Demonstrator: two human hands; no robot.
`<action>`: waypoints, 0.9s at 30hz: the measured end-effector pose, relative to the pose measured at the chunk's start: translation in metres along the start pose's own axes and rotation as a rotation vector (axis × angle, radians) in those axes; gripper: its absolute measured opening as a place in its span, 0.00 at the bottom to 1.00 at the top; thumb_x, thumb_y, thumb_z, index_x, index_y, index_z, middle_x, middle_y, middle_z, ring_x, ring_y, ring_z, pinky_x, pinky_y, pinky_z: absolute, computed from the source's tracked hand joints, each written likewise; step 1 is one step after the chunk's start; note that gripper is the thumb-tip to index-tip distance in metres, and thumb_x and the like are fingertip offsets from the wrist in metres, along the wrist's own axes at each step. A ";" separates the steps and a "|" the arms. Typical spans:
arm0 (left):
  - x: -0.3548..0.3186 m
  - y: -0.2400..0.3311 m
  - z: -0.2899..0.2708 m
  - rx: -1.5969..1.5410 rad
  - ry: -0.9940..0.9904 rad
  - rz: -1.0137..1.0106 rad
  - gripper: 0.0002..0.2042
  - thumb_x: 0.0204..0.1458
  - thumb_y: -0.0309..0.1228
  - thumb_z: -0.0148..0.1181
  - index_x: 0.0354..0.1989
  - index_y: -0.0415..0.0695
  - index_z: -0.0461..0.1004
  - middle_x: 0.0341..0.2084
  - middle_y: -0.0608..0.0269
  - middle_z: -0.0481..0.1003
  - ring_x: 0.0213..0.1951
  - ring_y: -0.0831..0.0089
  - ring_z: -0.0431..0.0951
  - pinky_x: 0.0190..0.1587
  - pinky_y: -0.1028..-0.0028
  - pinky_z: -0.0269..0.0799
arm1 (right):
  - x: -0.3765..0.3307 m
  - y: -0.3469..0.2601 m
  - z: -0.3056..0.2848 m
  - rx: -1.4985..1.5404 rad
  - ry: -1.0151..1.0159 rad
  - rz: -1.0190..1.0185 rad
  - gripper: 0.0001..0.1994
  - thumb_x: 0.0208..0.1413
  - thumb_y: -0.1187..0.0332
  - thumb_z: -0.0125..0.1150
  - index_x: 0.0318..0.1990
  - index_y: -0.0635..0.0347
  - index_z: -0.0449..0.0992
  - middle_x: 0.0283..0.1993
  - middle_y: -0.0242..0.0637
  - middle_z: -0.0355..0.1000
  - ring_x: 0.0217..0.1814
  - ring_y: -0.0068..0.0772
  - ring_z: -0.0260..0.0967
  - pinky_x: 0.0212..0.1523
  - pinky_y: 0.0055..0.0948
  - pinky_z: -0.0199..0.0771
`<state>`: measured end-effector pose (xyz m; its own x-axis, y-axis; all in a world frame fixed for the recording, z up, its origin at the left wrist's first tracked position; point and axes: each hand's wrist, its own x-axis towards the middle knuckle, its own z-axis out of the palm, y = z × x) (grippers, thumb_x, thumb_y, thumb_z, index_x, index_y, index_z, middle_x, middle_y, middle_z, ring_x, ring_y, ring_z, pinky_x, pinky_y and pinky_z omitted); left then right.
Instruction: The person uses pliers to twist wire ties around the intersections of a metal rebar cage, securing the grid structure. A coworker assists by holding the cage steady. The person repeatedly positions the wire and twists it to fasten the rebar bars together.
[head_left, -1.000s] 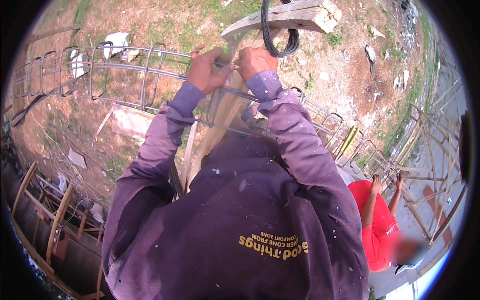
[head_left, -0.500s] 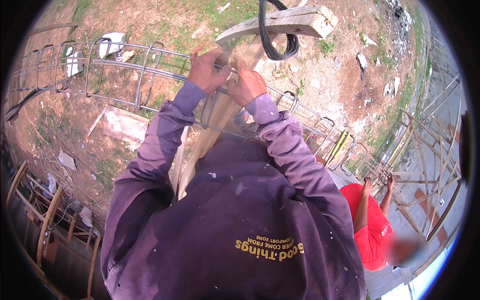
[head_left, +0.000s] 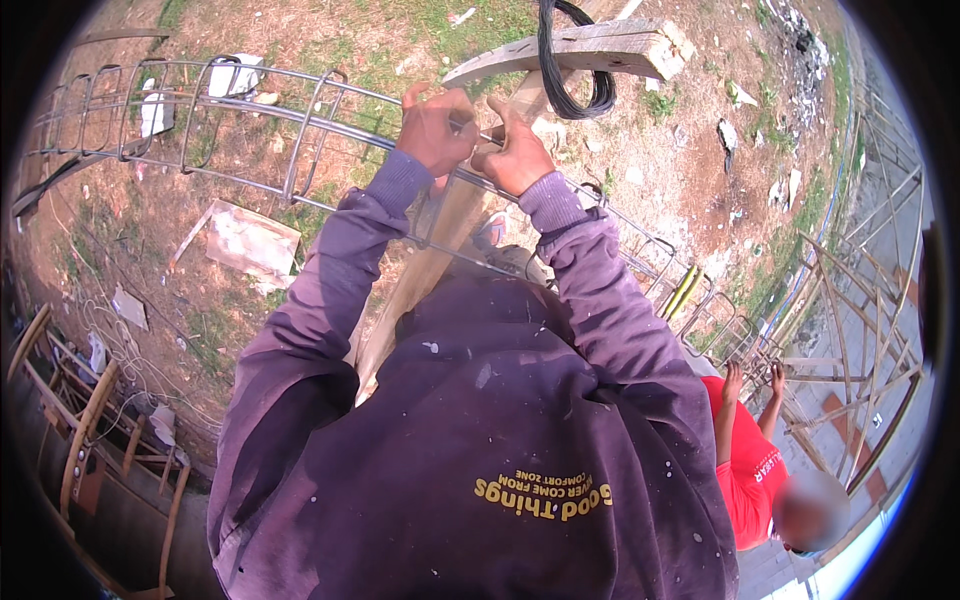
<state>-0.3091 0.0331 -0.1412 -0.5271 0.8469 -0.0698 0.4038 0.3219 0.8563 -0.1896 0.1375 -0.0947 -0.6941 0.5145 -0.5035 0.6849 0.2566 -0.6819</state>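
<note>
The left hand [head_left: 436, 133] is at the steel cage [head_left: 300, 118], its fingers curled and slightly blurred, the thumb bent in toward them. The right hand [head_left: 518, 152] is just beside it, forefinger raised and thumb turned toward the left hand over the cage's long bars. Whether either hand grips something thin, such as a wire, I cannot tell. The cage runs from far left, under both hands, to near right, with bent hoops along its bars.

A timber [head_left: 440, 235] slants beneath the cage at the hands and reaches past it on the far side. There, a crosspiece [head_left: 580, 52] lies across it, and a coil [head_left: 549, 70] of dark wire hangs around the crosspiece, to the right of the hands.

A pair of yellow-green handles [head_left: 684, 292] is at the cage on the right. Farther along, a co-worker in a red shirt [head_left: 748, 470] has both hands at the cage's right end. On the ground to the left lie a board [head_left: 252, 240] and, farther off, a white block [head_left: 236, 75]. A wooden frame [head_left: 90, 430] stands near left.
</note>
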 end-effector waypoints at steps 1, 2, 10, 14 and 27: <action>0.000 0.000 0.000 0.012 -0.005 -0.007 0.06 0.46 0.34 0.64 0.29 0.47 0.75 0.24 0.69 0.75 0.33 0.71 0.77 0.65 0.55 0.47 | -0.012 -0.002 0.001 -0.085 0.118 -0.081 0.33 0.45 0.71 0.64 0.63 0.58 0.64 0.47 0.48 0.75 0.45 0.44 0.75 0.47 0.36 0.74; -0.001 0.000 0.000 0.023 -0.010 -0.013 0.06 0.46 0.34 0.64 0.29 0.47 0.75 0.25 0.69 0.76 0.33 0.71 0.77 0.65 0.55 0.46 | -0.025 -0.004 0.003 -0.168 0.228 -0.144 0.29 0.46 0.72 0.64 0.59 0.58 0.69 0.46 0.48 0.75 0.44 0.44 0.75 0.45 0.37 0.74; -0.001 0.000 -0.002 0.015 0.015 0.036 0.07 0.47 0.35 0.64 0.28 0.46 0.77 0.26 0.68 0.79 0.34 0.72 0.79 0.66 0.58 0.47 | -0.035 0.002 0.025 -0.374 0.295 -0.199 0.10 0.51 0.62 0.60 0.33 0.59 0.77 0.21 0.50 0.73 0.27 0.55 0.74 0.30 0.50 0.73; 0.001 0.001 -0.001 0.036 -0.018 -0.003 0.07 0.47 0.36 0.61 0.29 0.46 0.76 0.26 0.67 0.79 0.31 0.73 0.81 0.67 0.61 0.44 | -0.031 0.005 0.028 -0.279 0.106 0.003 0.14 0.54 0.60 0.57 0.44 0.55 0.79 0.36 0.51 0.76 0.40 0.54 0.75 0.41 0.47 0.74; -0.006 -0.006 -0.019 0.303 -0.181 0.218 0.17 0.47 0.37 0.65 0.47 0.48 0.79 0.41 0.63 0.81 0.50 0.68 0.77 0.71 0.52 0.40 | -0.016 -0.016 0.000 -0.541 0.199 -0.477 0.08 0.47 0.70 0.60 0.35 0.63 0.75 0.35 0.45 0.75 0.36 0.48 0.77 0.36 0.44 0.74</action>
<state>-0.3230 0.0184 -0.1357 -0.2758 0.9611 -0.0157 0.7073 0.2140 0.6738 -0.1889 0.1254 -0.0757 -0.9250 0.3719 -0.0782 0.3689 0.8292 -0.4199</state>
